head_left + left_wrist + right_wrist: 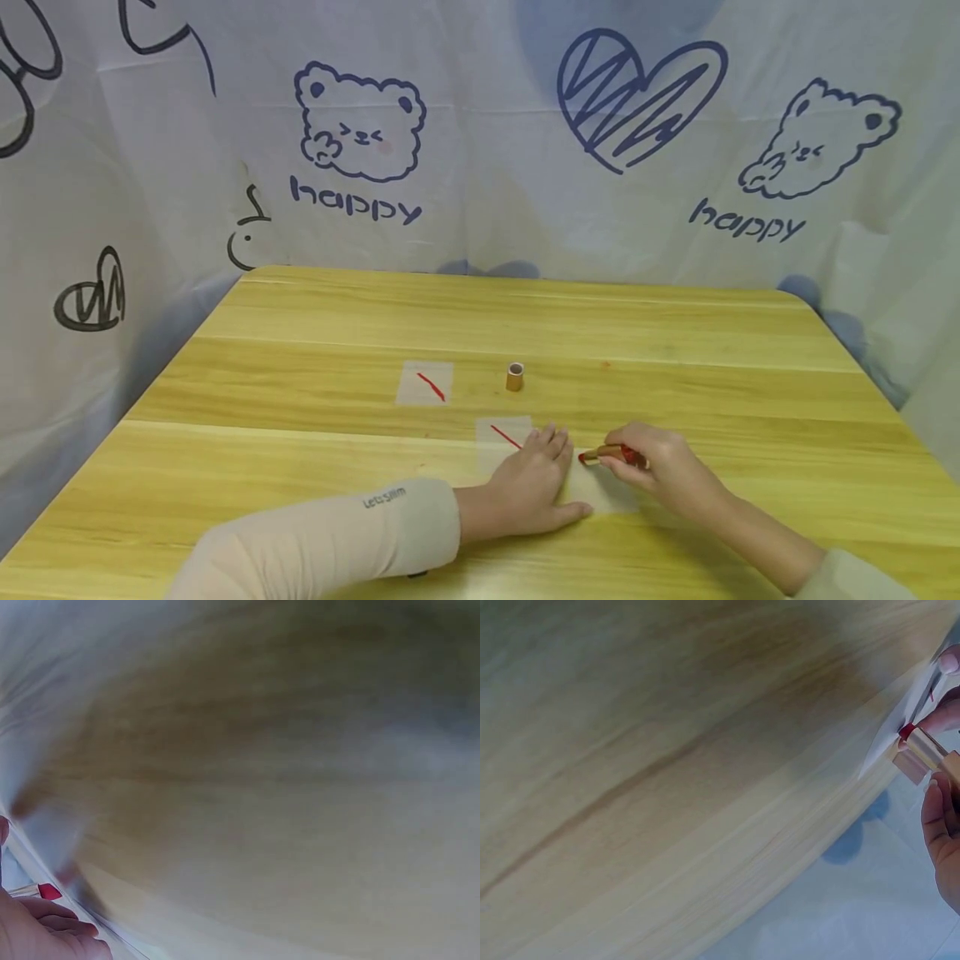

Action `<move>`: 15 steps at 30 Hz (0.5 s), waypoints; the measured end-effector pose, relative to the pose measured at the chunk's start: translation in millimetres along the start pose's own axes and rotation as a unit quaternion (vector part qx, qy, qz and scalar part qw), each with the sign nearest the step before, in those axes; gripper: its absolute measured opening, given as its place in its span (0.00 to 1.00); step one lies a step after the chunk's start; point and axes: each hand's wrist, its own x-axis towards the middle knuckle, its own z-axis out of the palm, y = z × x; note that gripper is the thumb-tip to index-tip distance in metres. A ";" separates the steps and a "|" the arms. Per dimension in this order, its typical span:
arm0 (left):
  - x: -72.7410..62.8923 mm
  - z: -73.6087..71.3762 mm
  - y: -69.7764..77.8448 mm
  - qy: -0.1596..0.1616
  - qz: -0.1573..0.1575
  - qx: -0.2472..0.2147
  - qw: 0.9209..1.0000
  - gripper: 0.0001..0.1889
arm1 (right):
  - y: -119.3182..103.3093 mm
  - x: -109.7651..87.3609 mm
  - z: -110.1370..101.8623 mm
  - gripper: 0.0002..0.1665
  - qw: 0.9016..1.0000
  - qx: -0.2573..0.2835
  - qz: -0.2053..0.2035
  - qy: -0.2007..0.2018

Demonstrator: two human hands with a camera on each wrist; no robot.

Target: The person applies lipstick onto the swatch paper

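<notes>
In the head view my right hand pinches a gold lipstick with a red tip. The tip is right at the upper edge of a pale paper square. My left hand lies with fingers extended over that square's left edge, and covers part of a second paper square bearing a red diagonal stroke. The right wrist view shows the lipstick's red tip and gold tube close to the paper. A gold cap stands upright on the wooden table, beyond the left hand.
A third paper square with a red stroke lies to the left of the cap. White cloth with drawings hangs behind the table's far edge. A small dark thing shows below the left sleeve.
</notes>
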 end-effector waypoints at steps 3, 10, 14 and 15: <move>0.2 -1.4 1.2 -0.001 0.000 0.006 1.000 0.41 | -0.2 -0.2 0.4 0.06 1.000 -0.001 0.004 -0.006; 0.6 -2.8 2.2 -0.016 -0.007 0.014 1.000 0.41 | -1.8 1.4 0.5 0.07 1.000 -0.001 0.014 -0.020; 1.1 -2.9 1.9 -0.023 -0.009 0.016 1.000 0.41 | -2.1 3.0 0.3 0.07 1.000 0.003 0.015 -0.023; 1.3 -2.8 1.8 -0.024 -0.009 0.016 1.000 0.41 | -2.1 3.3 0.3 0.07 1.000 0.003 0.014 -0.023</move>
